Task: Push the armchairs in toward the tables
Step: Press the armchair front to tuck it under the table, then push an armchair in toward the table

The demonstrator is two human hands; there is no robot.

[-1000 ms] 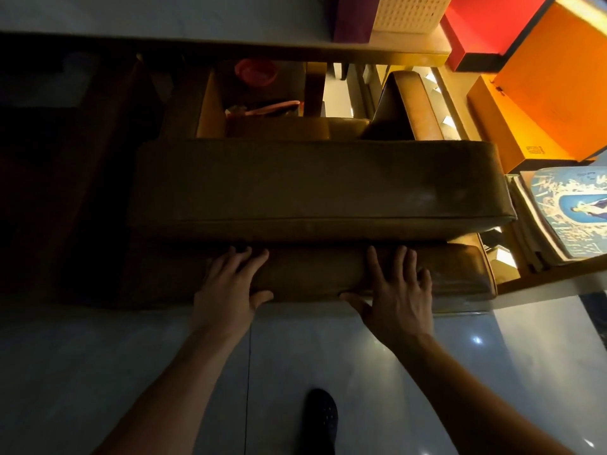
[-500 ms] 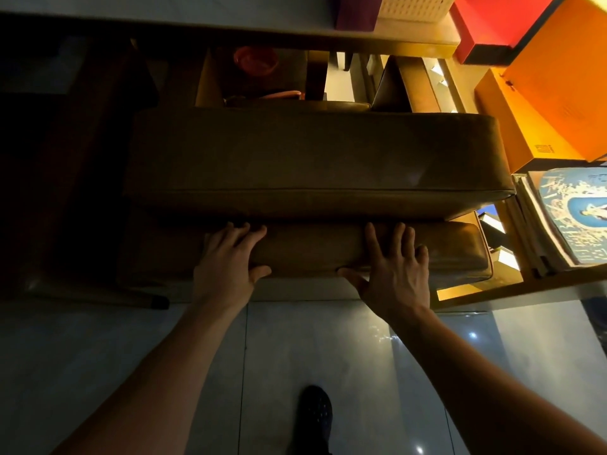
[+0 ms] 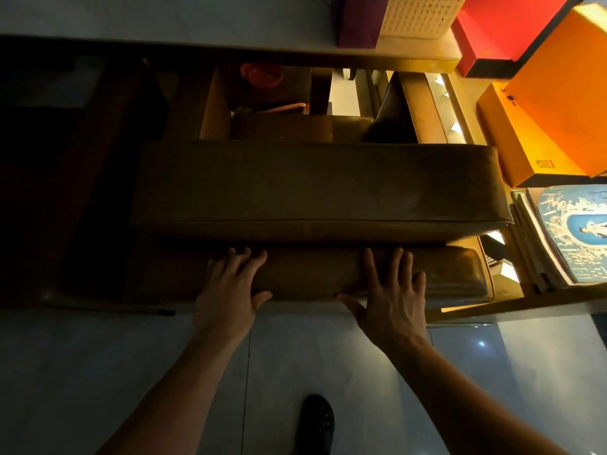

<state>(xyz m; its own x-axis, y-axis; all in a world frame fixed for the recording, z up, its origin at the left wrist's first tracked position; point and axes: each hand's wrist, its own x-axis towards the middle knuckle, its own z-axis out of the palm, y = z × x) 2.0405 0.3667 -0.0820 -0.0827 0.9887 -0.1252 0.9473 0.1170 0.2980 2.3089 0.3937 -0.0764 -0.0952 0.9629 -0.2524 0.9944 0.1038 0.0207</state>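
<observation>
A pale tiled floor is filling the lower half of the view, lying open and bare behind the person. Above it, a long table is running across the top, its front edge crossing over the seat of a brown leather armchair. The armchair is sitting partly under that edge, its thick top cushion lying crosswise and its lower back roll facing the person. To the right, the chair's corner is standing just beside a wooden shelf edge, with little room on that side; the left side is falling into deep shadow. Orange boxes and a red box are resting at the upper right; a small stamp on one orange box is too small to read. A blue printed book is bearing writing that cannot be read. The left hand and right hand are pressing flat, fingers spread, against the back roll, gripping nothing. A dark shoe is standing on the floor.
</observation>
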